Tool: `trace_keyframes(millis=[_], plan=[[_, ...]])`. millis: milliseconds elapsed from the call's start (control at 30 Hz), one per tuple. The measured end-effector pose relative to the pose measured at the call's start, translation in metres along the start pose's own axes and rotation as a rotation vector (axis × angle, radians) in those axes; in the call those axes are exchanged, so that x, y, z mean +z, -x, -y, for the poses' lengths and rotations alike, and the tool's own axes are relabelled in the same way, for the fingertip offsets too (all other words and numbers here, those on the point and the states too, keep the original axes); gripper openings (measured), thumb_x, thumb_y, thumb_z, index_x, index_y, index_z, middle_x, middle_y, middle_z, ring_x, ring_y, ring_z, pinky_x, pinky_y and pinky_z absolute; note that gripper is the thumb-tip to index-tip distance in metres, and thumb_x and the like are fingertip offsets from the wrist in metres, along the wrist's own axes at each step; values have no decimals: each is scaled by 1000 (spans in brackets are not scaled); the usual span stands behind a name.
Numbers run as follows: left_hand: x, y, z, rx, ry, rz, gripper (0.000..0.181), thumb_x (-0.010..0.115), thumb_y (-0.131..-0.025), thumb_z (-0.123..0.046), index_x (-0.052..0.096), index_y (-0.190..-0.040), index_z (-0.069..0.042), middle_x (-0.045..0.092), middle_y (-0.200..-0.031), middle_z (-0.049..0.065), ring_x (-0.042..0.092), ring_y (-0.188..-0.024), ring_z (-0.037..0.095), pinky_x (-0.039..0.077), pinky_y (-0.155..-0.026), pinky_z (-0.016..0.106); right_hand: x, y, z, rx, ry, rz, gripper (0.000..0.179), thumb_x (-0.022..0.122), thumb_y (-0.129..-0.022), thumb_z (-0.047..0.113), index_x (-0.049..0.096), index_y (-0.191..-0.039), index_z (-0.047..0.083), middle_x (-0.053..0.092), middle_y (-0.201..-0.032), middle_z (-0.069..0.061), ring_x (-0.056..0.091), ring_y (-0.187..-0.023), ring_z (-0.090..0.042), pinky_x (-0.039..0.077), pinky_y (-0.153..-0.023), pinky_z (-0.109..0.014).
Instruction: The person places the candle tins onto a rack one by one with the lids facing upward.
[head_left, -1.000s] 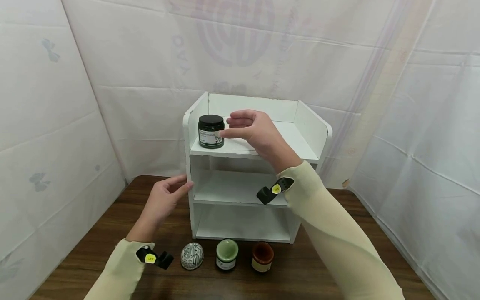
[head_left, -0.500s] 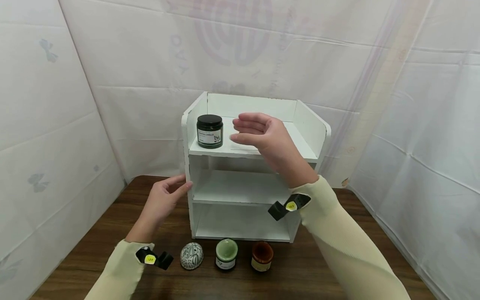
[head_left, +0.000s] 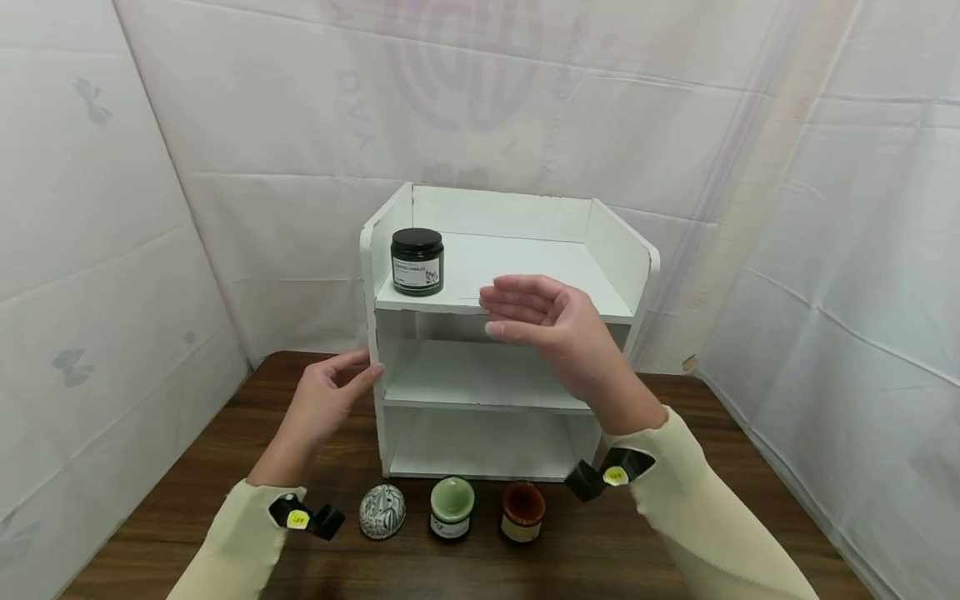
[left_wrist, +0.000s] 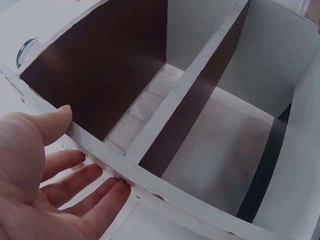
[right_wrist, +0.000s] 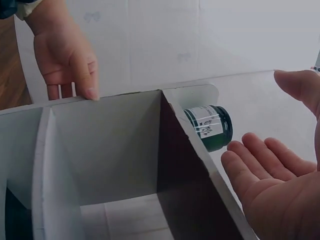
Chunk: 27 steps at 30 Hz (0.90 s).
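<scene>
A dark green jar candle (head_left: 417, 262) with a black lid and white label stands at the left end of the top board of a white shelf (head_left: 487, 375). My right hand (head_left: 558, 329) is in front of the top board's edge, to the right of the jar and apart from it, fingers extended and nothing held. The right wrist view also shows the jar candle (right_wrist: 207, 127) beyond my right fingertips. My left hand (head_left: 330, 400) holds the shelf's left side panel, thumb at its front edge. In the left wrist view, fingertips of my left hand (left_wrist: 65, 180) lie along the panel's outer side.
In front of the shelf on the brown wooden table (head_left: 600, 550) stand a black-and-white patterned dome (head_left: 382, 512), a small green cup (head_left: 452, 508) and a small red-brown cup (head_left: 522, 512). White sheeting (head_left: 285, 250) hangs behind and at both sides.
My right hand has moved from the jar candle to the right and then down, toward me. The jar stays on the top board. My left hand keeps its place on the side panel.
</scene>
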<state>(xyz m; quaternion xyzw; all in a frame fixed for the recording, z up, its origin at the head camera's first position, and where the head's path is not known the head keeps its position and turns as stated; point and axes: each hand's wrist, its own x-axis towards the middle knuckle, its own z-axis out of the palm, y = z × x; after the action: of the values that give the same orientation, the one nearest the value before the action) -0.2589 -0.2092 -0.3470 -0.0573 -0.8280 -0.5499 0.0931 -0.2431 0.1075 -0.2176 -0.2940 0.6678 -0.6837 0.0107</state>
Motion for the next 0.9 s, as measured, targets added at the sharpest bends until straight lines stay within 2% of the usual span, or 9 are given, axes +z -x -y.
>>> trace_keyframes(millis=[200,400,667,900], plan=[[0,0,0,2,-9,-4,70,64,-98,-55,53,-150,-10,56,-150,13,54,-133,30,46,-108,51,-2,19,-14,8,-11,31,49,74,-89,-5,57,-135,-4,62,-138,-27,69,-120,-20,55,-99,-34],[0,-1,1,3,-6,-7,69,64,-98,-54,54,-149,-10,57,-149,13,55,-133,30,46,-108,50,-6,35,-30,25,7,39,53,78,-88,-1,57,-136,-4,64,-139,-23,68,-123,-19,55,-99,-32],[0,0,1,1,1,-8,69,64,-98,-53,53,-149,-9,55,-151,14,53,-134,32,45,-108,51,-10,53,-56,-32,-16,36,55,79,-85,-3,55,-134,-10,66,-135,-20,68,-122,-19,53,-102,-37],[1,-1,1,7,-6,-15,68,64,-99,-51,53,-149,-7,57,-149,15,55,-132,31,46,-107,50,-10,69,-80,-46,-38,30,54,78,-85,-4,55,-134,-10,68,-134,-16,67,-124,-21,54,-102,-35]])
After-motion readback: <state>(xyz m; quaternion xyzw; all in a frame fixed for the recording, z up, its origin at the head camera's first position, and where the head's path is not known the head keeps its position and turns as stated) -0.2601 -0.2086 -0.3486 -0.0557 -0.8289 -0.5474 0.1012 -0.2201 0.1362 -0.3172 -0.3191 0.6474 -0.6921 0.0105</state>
